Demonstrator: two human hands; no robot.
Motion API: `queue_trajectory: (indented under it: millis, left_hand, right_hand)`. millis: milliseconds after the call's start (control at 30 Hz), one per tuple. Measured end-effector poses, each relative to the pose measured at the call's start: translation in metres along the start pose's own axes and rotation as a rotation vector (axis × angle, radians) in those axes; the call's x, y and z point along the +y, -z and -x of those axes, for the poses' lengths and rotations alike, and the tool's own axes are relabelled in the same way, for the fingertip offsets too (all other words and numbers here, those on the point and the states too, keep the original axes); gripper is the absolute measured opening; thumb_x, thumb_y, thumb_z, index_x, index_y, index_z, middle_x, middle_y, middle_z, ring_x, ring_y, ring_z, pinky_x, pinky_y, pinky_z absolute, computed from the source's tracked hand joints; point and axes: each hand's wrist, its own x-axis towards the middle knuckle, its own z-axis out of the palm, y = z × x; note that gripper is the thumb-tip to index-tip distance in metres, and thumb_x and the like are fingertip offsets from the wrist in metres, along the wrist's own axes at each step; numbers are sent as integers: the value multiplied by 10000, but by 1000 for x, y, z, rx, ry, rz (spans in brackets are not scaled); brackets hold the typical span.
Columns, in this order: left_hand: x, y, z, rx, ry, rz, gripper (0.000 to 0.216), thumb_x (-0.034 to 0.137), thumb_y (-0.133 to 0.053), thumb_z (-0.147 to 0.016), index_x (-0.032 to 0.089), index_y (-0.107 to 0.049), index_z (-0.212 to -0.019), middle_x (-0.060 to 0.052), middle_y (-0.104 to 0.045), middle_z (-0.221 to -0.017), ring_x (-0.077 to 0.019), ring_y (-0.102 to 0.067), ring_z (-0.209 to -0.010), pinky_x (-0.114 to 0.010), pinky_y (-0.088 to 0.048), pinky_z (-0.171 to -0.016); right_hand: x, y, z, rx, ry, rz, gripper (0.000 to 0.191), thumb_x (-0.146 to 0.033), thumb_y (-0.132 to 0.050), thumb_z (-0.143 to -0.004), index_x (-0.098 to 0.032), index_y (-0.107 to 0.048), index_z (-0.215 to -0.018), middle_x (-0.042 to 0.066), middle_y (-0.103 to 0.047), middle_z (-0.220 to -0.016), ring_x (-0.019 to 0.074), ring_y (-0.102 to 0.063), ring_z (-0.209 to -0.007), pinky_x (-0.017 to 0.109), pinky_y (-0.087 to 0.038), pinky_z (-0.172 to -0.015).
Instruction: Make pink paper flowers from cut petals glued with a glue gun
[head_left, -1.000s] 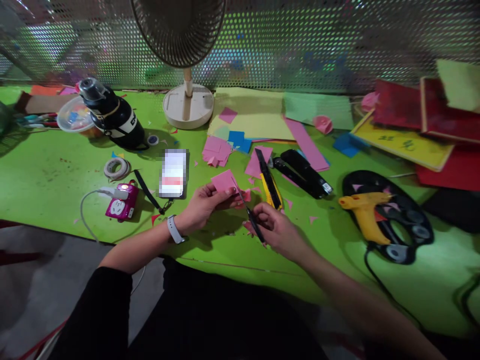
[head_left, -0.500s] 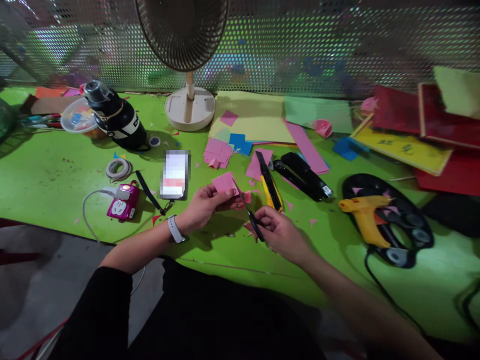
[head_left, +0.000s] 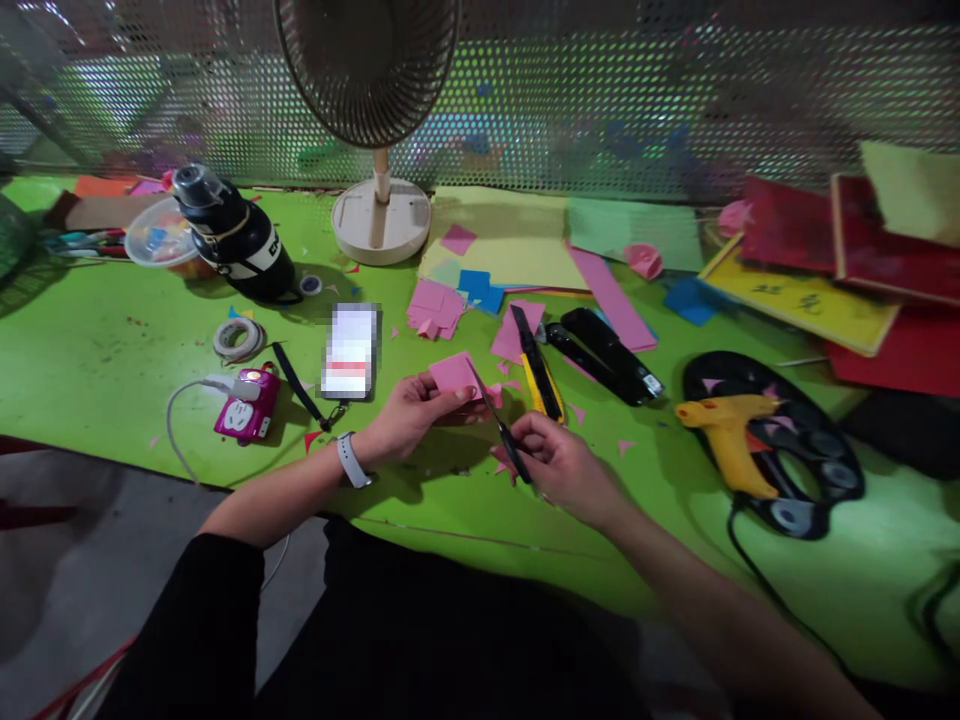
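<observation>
My left hand [head_left: 409, 418] pinches a small pink paper square [head_left: 452, 373] just above the green table [head_left: 112, 370]. My right hand [head_left: 566, 465] grips black scissors [head_left: 496, 418] by the handles, blades pointing up-left and meeting the right edge of the pink square. Small pink scraps [head_left: 501, 458] lie under the scissors. A white watch sits on my left wrist.
A yellow utility knife [head_left: 538, 373], black stapler [head_left: 604, 352], yellow glue gun [head_left: 721, 428], stack of pink squares [head_left: 433, 308], phone [head_left: 349, 350], tape roll [head_left: 237, 338], black bottle [head_left: 238, 238], fan base [head_left: 381, 220] and coloured paper sheets [head_left: 517, 250] surround my hands. Red and yellow boards [head_left: 810, 290] lie far right.
Both hands keep their grips. The scissors have shifted only slightly against the pink square, and the view has drifted a little.
</observation>
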Motion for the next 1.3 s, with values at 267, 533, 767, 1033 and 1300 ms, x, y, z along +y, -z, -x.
queue_trajectory:
  millis: [267, 533, 767, 1033, 1300]
  left_hand:
    - [-2, 0, 1, -29, 23, -42, 397, 381, -812, -746, 113, -701, -1018, -123, -744, -1044, -174, -718, -869, -374, -535, -899]
    - [-4, 1, 1, -48, -21, -39, 438, 386, -803, -759, 125, -677, -1088, -140, -717, -1138, -195, -712, -936, -369, -555, -895]
    - [-14, 7, -5, 94, -95, -56, 370, 484, -742, -795, 173, -741, -997, -36, -745, -898, -100, -671, -757, -251, -541, -776]
    - [-15, 7, -6, 106, -84, -56, 361, 496, -751, -780, 187, -757, -965, -37, -749, -870, -104, -666, -732, -248, -540, -726]
    - [-14, 8, -7, 131, -70, -50, 328, 472, -759, -777, 183, -744, -930, -26, -733, -826, -109, -659, -714, -271, -549, -728]
  right_hand:
    - [-3, 0, -1, -2, -1, -3, 498, -645, -758, -678, -242, -474, -749, -42, -559, -593, 127, -534, -522, 255, -411, -465]
    - [0, 0, 0, 9, -4, -33, 501, -650, -769, -670, -239, -497, -759, -36, -562, -594, 126, -525, -512, 254, -405, -448]
    - [-1, 0, -1, -18, -32, -54, 527, -675, -770, -650, -235, -505, -763, -41, -563, -594, 123, -522, -503, 256, -421, -440]
    - [3, 1, -2, -20, -33, -47, 525, -676, -767, -656, -234, -506, -767, -41, -571, -601, 125, -533, -525, 273, -467, -489]
    - [4, 2, -3, -28, -18, -54, 483, -657, -751, -696, -230, -538, -769, -13, -626, -641, 132, -573, -540, 266, -467, -460]
